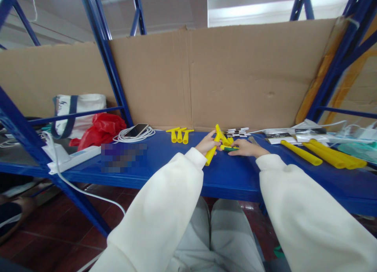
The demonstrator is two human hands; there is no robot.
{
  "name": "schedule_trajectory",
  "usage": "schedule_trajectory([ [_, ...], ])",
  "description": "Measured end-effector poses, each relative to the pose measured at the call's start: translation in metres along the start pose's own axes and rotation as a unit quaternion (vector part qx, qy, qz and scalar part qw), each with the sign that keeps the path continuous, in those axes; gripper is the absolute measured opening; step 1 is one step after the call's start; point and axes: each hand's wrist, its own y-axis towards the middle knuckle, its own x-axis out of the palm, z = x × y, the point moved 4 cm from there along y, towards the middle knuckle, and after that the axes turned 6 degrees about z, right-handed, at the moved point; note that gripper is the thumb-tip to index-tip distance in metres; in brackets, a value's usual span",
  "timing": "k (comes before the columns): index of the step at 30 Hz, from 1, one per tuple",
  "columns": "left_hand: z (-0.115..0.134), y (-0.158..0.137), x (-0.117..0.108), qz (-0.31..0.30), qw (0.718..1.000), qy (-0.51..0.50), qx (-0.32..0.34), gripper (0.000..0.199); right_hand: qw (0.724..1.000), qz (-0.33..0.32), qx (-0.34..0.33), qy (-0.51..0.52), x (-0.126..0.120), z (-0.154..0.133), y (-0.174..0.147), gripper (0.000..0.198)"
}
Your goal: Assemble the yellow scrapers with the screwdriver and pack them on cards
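My left hand [206, 143] is closed around a yellow plastic handle [210, 156], tilted with its lower end toward me. My right hand [246, 148] is just to the right, its fingers closed on a slim green-and-yellow tool [229, 148] whose kind I cannot make out. More yellow pieces [226, 140] sit behind and between the hands, partly hidden by the fingers. Further left, three yellow T-shaped handles [180, 136] lie in a row near the cardboard. Behind my right hand are several small black-and-white pieces [237, 132].
Long yellow tubes [330, 154] lie at the right beside flat packets [281, 138] and white cables. At the left are a coiled white cable with a phone [136, 130], a red plastic bag [101, 128], and a white power strip [76, 159]. Cardboard [250, 75] walls the blue shelf's [173, 170] back.
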Motion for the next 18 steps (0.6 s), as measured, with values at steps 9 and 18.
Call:
schedule_trajectory([
  [9,0.0,0.001,-0.006,0.066,0.997,-0.021,-0.038,0.074,0.992,0.111,0.015,0.059,-0.016,-0.003,-0.002,0.018],
  [18,-0.004,0.007,-0.015,0.12,0.991,-0.029,-0.055,0.074,0.981,0.179,0.013,0.07,-0.022,0.003,0.0,0.022],
])
